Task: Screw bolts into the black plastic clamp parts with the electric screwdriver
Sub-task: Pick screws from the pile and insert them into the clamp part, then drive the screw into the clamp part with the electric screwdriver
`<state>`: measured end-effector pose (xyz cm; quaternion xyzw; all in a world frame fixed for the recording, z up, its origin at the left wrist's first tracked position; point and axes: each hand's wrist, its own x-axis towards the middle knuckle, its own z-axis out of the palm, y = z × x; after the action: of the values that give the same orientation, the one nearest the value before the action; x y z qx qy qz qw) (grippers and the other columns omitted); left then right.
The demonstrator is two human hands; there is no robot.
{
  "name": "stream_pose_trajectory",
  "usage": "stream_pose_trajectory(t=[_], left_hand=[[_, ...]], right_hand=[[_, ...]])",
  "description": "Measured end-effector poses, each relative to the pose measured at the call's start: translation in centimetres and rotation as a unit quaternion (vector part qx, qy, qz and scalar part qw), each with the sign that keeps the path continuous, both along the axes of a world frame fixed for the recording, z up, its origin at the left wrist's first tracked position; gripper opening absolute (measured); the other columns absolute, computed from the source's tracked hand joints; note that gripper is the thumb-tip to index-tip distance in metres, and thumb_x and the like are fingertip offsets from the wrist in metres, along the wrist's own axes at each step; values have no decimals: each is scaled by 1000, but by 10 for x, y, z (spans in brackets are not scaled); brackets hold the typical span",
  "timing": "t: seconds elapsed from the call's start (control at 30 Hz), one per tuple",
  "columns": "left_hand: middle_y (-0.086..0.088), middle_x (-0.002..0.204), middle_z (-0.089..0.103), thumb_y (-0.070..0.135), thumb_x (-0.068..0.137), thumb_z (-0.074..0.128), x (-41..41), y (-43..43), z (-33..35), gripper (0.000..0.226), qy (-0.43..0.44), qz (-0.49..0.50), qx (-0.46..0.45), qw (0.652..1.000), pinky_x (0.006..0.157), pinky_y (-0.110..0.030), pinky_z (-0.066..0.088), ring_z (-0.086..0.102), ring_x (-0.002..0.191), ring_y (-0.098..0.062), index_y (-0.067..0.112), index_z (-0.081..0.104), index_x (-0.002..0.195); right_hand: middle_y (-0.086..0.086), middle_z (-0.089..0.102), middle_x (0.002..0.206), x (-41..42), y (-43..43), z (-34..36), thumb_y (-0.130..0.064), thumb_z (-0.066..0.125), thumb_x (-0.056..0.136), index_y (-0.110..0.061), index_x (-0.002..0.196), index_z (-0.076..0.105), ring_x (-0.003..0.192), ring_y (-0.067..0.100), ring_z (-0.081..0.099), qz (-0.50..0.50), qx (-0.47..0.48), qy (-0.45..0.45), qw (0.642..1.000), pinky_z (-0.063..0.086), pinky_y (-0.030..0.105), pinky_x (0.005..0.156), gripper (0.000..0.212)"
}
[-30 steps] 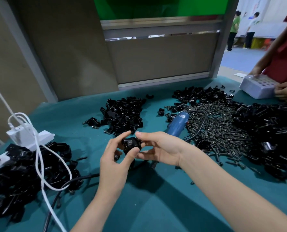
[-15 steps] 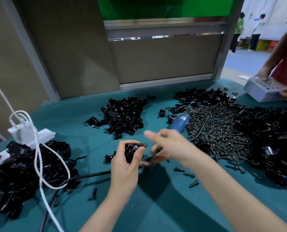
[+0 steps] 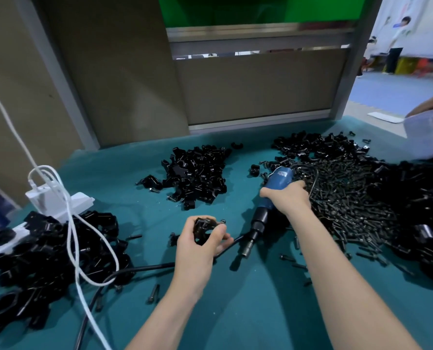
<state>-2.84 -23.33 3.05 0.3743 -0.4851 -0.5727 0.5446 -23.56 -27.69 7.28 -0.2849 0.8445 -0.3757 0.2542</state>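
Teal-clothed counter [image 3: 260, 311], heaped with black clamp parts [image 3: 197, 173] at the middle and a wide spread of bolts [image 3: 349, 205] to the right. Holding one clamp [image 3: 205, 227] just above the cloth in the left hand [image 3: 197, 251], fingers [image 3: 219, 234] curled round it. Possibly a bolt head at its upper right edge, too small to be sure. Gripping the blue screwdriver [image 3: 277, 176] in the right hand [image 3: 290, 198], fingers wrapped round the barrel. Tool tilted, bit [image 3: 245, 253] low and near the clamp, not touching it.

Probably at the point of bringing bit to bolt. To do it well:

- Steady the clamp firmly and turn the bolt head to face the bit.
- Keep thumb and fingertips off the head.
- Line the bit up straight along the bolt before pulling the trigger.
- Seat it fully in the head to avoid slipping.
- Press lightly and stop once snug, to spare the plastic thread.
- Mind the black cord [image 3: 139, 269] passing beneath the left hand, and the loose bolts on the cloth close by.
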Motion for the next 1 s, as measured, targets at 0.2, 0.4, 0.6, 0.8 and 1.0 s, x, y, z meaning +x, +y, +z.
stream_pose_trajectory(t=[0.2, 0.4, 0.6, 0.8, 1.0], left_hand=[[3, 72, 64, 2, 86, 67, -2, 0, 0, 13, -2, 15, 18, 1000, 68, -27, 58, 64, 65, -13, 15, 64, 86], [8, 74, 69, 3, 86, 68, -5, 3, 2, 25, -70, -12, 13, 997, 73, -37, 60, 70, 67, -15, 26, 67, 77], [3, 72, 67, 2, 84, 70, -6, 5, 1, 21, -80, 1, 11, 997, 66, -27, 58, 67, 68, -15, 22, 67, 78], [-7, 81, 64, 8, 83, 73, -4, 8, -2, 19, -142, 37, -22, 989, 69, -37, 61, 69, 62, -16, 25, 65, 79], [-6, 80, 66, 9, 83, 73, -6, 8, -1, 21, -154, 34, -21, 987, 67, -36, 60, 70, 63, -17, 28, 65, 79]], right_hand=[[10, 56, 78, 0, 6, 25, -27, 69, 78, -9, 99, 53, 47, 15, 58, 12, -301, -452, 839, 50, 23, 49, 32], [19, 66, 103, 13, 5, 37, -20, 62, 89, -5, 109, 51, 72, 30, 72, -5, -417, -640, 645, 60, 29, 60, 27], [6, 70, 87, 5, 4, 32, -32, 66, 89, -5, 103, 60, 67, 17, 68, -16, -464, -629, 624, 55, 26, 58, 31], [1, 60, 59, 5, 8, 33, -22, 66, 89, -8, 80, 58, 43, 10, 52, -46, -468, -639, 609, 48, 19, 49, 19], [-3, 62, 58, 12, 7, 35, -15, 60, 90, -12, 73, 68, 43, 8, 50, -30, -462, -615, 638, 46, 18, 46, 20]])
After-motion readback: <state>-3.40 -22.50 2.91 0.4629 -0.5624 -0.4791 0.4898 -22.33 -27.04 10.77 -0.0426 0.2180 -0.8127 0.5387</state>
